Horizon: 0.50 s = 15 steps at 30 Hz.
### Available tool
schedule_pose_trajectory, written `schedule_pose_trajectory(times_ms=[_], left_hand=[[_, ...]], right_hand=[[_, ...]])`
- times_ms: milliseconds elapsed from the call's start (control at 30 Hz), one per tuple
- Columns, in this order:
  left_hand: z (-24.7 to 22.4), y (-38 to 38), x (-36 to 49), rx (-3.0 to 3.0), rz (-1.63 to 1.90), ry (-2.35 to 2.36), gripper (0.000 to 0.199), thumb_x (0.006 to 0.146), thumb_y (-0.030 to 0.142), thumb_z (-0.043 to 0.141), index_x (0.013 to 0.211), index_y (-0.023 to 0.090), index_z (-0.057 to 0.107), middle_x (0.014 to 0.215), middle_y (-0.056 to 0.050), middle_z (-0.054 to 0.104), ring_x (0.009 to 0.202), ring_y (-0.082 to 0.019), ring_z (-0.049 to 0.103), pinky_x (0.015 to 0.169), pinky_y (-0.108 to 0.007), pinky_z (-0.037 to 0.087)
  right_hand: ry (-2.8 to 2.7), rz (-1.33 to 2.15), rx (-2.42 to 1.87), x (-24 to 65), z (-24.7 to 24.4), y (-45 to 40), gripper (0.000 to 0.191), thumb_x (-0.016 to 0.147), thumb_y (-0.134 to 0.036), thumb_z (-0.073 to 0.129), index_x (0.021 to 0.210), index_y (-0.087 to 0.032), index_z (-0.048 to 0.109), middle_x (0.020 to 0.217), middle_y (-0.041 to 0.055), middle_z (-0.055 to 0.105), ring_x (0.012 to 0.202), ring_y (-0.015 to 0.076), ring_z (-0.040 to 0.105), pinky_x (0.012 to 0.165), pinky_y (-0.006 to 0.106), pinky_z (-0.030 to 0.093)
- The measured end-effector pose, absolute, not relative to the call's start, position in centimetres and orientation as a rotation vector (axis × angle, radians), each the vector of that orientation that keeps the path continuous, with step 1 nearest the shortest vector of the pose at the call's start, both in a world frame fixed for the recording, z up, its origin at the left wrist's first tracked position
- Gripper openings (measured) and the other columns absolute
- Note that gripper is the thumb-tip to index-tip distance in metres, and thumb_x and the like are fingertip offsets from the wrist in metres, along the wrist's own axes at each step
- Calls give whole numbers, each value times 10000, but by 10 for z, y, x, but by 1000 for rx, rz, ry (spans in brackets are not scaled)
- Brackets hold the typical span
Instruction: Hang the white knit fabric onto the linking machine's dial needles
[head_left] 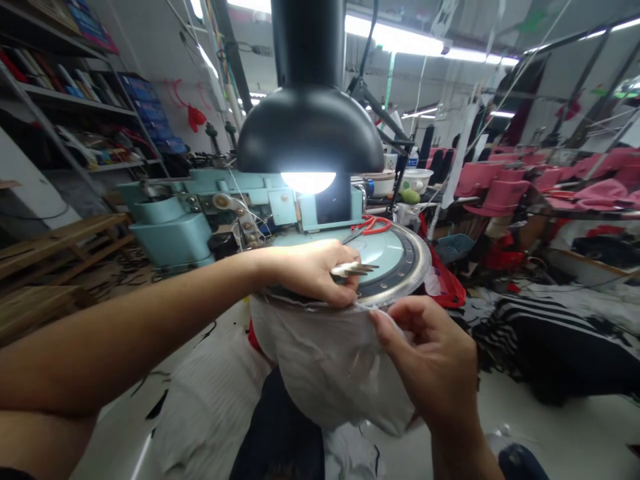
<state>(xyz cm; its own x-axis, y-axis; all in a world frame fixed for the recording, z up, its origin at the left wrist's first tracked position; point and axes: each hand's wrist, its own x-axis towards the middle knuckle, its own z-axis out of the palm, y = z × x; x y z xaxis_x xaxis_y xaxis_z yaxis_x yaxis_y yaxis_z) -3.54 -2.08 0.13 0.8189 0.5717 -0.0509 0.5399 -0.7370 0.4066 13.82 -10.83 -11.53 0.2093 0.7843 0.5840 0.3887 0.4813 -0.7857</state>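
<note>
In the head view, a thin pale-grey knitted cloth (340, 367) is hung from the near rim of a round light-blue dial plate with a toothed metal edge (423, 260). The dial is bounded behind by a light-blue metal machine body (173, 233), and its middle is overhung by a black dome-shaped lamp (310, 127), so headroom is limited there. Its far part is occupied by a pair of red-handled scissors (375, 225). More open room is left in front of the rim and to the right, above the floor, where a black-and-white striped fabric (550, 333) is seen well apart from the dial.

The cloth's upper edge is carried along the curve of the rim, running roughly left to right, while its body is draped downward in loose folds. A pair of small metal snips (353, 269) is laid almost level, with the long axis across the view and the slightly parted blades pointed right, over the dial.

The snips are gripped in the curled left hand (313, 270), whose thumb and fingertips are brought to the rim; whether the cloth is also pinched there cannot be told. By the right hand (437, 353), the cloth's edge is pinched between closed thumb and forefinger, the other fingers being loosely bent.
</note>
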Motion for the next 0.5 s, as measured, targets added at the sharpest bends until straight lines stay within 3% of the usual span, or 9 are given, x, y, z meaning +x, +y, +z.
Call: schedule_pose_trajectory(times_ms=[100,267,400,500], left_hand=[[-1,-22,-30,2597,112,877,150,722,287,647,676,181,551,729,18,576,642,-121,524,613,-230,402],[-3,-19,-27,2612,152,853,102,710,219,620,662,181,540,722,22,568,632,-113,510,609,-222,398],[-3,-17,-27,2602,140,759,182,759,303,662,667,166,584,802,-1,574,705,-124,535,692,-229,422],[-2,-17,-25,2616,143,777,190,775,309,657,675,162,590,821,-9,572,712,-127,537,709,-240,427]], right_hand=[[-1389,245,-1161,143,-124,-104,160,816,-336,729,828,-207,635,698,-13,653,575,127,601,541,231,494],[-1588,-194,-1186,184,-146,-102,82,843,-260,647,873,-209,705,922,70,686,808,220,658,713,337,519],[-1694,67,-1018,215,-133,-104,174,862,-176,629,968,-257,740,1003,30,720,874,174,696,765,266,538],[-1798,345,-846,214,-115,-102,184,869,-148,585,899,-255,732,905,3,734,825,152,695,724,239,536]])
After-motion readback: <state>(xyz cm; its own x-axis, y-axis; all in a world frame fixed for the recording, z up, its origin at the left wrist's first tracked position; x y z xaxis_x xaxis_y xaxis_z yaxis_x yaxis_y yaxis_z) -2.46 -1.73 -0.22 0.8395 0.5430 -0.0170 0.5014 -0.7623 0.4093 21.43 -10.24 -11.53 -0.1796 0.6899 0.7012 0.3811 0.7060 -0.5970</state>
